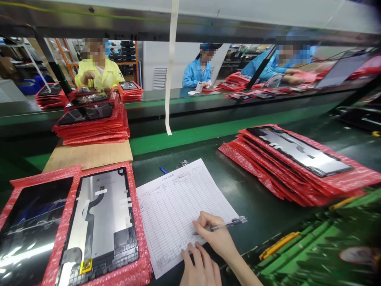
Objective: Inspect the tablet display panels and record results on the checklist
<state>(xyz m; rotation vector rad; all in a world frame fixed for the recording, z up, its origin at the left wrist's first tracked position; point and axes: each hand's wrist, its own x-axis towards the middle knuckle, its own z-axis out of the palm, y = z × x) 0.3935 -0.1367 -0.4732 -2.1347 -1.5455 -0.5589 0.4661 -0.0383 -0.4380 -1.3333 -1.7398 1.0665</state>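
A printed form with a table grid [175,210] lies at a slant on the dark green bench. My right hand [218,236] is closed around a clear-barrelled pen [236,220], its tip at the lower right part of the sheet. Beside it, my left hand [201,268] rests with fingers stretched over the sheet's lower edge, holding nothing. Left of the form, a display panel [107,214] lies back side up on red bubble wrap [144,254]. Another panel [35,230], glossy black face up, lies farther left.
Red bubble-wrap sleeves [268,171] are stacked at right, a silver-backed panel [303,151] on top. Another stack [95,131] sits on a wooden board [98,155]. A tape strip [169,79] hangs in front. Several co-workers, one in a yellow jacket [110,73], work across the bench.
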